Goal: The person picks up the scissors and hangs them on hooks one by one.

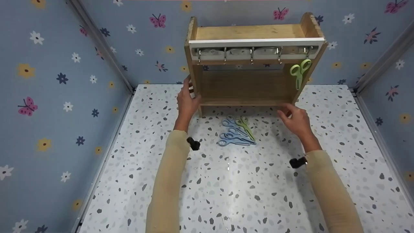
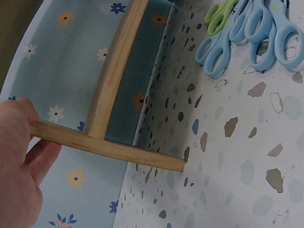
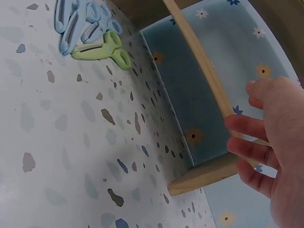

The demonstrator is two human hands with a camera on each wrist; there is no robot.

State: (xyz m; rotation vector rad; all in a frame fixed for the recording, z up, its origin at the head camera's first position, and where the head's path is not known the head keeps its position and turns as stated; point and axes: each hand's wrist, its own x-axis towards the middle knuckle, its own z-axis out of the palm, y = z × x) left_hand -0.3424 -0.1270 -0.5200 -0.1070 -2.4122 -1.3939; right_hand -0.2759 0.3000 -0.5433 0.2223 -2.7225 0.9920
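Note:
A small wooden shelf rack point(image 1: 245, 85) stands at the back of the speckled table, a white rail with metal hooks point(image 1: 252, 55) across its upper front. My left hand point(image 1: 187, 102) grips the rack's left side panel point(image 2: 137, 154), thumb on one face and fingers on the other. By the lower right corner is my right hand point(image 1: 296, 119), its fingers loosely bent and overlapping the shelf edge point(image 3: 209, 71) in the right wrist view. Green scissors point(image 1: 300, 72) hang from the rightmost hook. Below the rack lie several blue scissors point(image 1: 234, 139) and one green pair point(image 1: 245, 127).
Blue walls point(image 1: 64, 106) with flowers and butterflies enclose the white speckled table point(image 1: 245, 194) at the back and both sides. Metal strips point(image 1: 103, 48) run along the wall corners. The scissors lie close in front of the rack.

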